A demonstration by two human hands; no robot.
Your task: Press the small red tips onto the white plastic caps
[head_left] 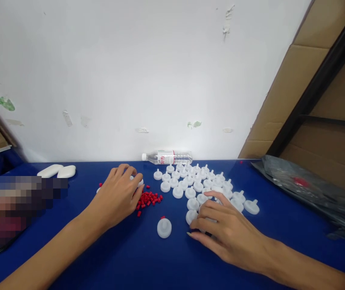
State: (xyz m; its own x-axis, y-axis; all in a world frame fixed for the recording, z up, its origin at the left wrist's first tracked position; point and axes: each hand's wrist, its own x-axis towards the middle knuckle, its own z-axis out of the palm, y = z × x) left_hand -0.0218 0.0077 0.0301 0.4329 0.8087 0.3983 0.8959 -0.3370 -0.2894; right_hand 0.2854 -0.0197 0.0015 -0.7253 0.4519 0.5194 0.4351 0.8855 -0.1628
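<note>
My left hand (120,197) curls over the far left of the parts, its fingers closed around a white round cap (140,182), mostly hidden by them. Just right of its thumb lies a pile of small red caps (148,199). My right hand (225,229) hovers over the near edge of a group of white spouted caps (190,193), fingers apart. Its fingertips are at a white cap (191,217); whether they grip it cannot be made out. Between the hands, a single white cap with a red tip (164,228) lies on the blue table (148,262).
A clear plastic bottle (169,157) lies along the wall. Two white oval objects (66,172) sit at the back left. A dark plastic bag (305,193) covers the right side, beside cardboard (287,96). A blurred patch (6,213) hides the left edge.
</note>
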